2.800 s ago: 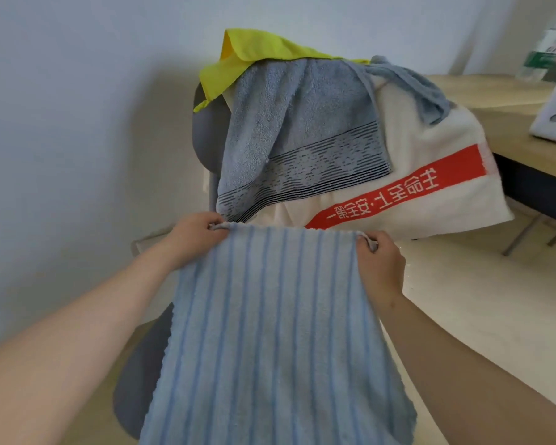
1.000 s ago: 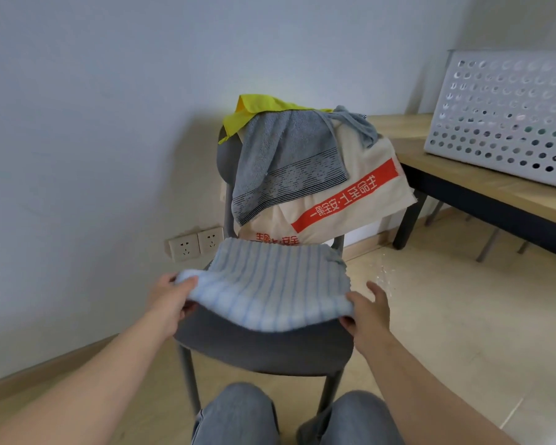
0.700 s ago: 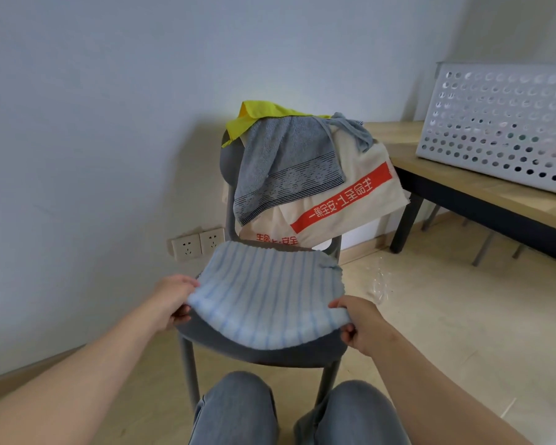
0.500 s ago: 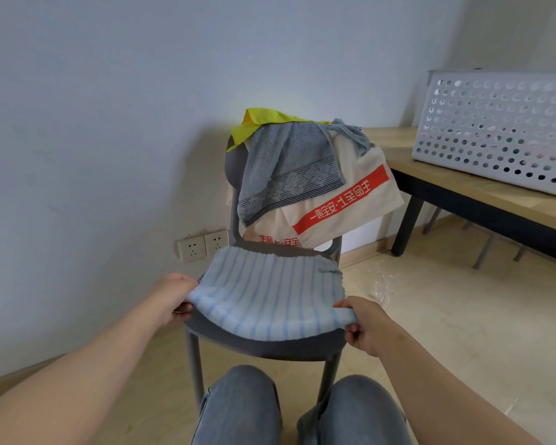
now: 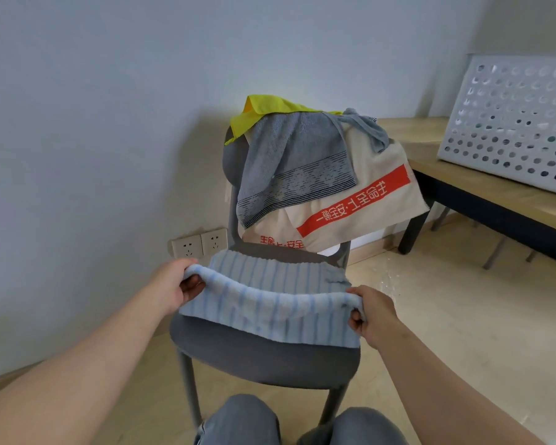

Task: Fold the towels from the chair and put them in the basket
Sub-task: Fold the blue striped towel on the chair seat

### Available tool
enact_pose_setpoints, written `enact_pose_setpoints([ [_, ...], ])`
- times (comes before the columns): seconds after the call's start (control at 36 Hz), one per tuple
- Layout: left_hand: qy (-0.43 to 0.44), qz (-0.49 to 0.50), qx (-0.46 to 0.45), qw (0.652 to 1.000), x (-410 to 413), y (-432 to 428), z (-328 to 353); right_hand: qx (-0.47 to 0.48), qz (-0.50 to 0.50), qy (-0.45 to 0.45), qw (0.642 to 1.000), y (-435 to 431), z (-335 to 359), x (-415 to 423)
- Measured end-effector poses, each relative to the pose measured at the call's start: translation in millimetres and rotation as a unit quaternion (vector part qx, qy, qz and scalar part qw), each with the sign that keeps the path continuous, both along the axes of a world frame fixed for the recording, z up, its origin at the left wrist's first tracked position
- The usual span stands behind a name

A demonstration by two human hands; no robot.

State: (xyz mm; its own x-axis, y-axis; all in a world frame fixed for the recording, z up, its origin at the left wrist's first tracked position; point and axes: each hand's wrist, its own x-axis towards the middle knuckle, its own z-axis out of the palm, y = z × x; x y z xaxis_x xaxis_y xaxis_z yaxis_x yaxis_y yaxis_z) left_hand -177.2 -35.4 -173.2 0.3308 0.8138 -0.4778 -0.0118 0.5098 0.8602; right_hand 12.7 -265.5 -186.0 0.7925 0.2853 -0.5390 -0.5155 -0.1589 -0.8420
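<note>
Both our left hand (image 5: 174,281) and right hand (image 5: 374,313) keep fingers (image 5: 190,284) curled tight on the soft blue striped towel (image 5: 270,305) on the grey plastic chair (image 5: 264,358). We should fold evenly; the far corner maybe looks bunched.

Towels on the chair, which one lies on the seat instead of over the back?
The blue striped towel, gripped by the left hand and right hand. The yellow towel, grey towel and cream towel hang over the back.
</note>
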Motion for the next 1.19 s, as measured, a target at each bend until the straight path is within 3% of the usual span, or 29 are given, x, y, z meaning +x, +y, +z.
enact_pose_setpoints([
  [0.17,0.002,-0.016,-0.011,1.0,48,30,-19,-0.133,0.057,-0.104,0.984,34,-27,46],
  [0.22,0.005,-0.028,-0.017,0.999,62,37,-31,-0.187,0.101,-0.168,0.963,41,-37,60],
  [0.36,0.052,-0.057,-0.023,0.997,85,47,-63,-0.378,0.237,-0.378,0.811,57,-53,79],
  [0.44,0.074,-0.061,-0.014,0.995,91,50,-74,-0.394,0.271,-0.484,0.733,67,-60,82],
  [0.53,0.105,-0.054,-0.018,0.993,97,54,-77,-0.373,0.306,-0.547,0.684,75,-69,84],
  [0.58,0.12,-0.052,-0.022,0.991,100,55,-77,-0.374,0.326,-0.541,0.679,78,-74,85],
  [0.83,0.126,-0.05,-0.009,0.991,98,57,-83,-0.455,0.269,-0.432,0.731,79,-76,88],
  [0.97,0.112,-0.055,-0.003,0.992,96,55,-82,-0.338,0.256,-0.473,0.773,74,-73,88],
  [1.06,0.093,-0.065,-0.01,0.994,92,54,-81,-0.287,0.291,-0.476,0.779,66,-71,86],
  [1.11,0.075,-0.073,-0.024,0.994,89,55,-80,-0.246,0.336,-0.471,0.778,59,-70,86],
  [1.19,0.03,-0.07,-0.051,0.996,81,58,-78,-0.258,0.423,-0.476,0.726,48,-70,86],
])
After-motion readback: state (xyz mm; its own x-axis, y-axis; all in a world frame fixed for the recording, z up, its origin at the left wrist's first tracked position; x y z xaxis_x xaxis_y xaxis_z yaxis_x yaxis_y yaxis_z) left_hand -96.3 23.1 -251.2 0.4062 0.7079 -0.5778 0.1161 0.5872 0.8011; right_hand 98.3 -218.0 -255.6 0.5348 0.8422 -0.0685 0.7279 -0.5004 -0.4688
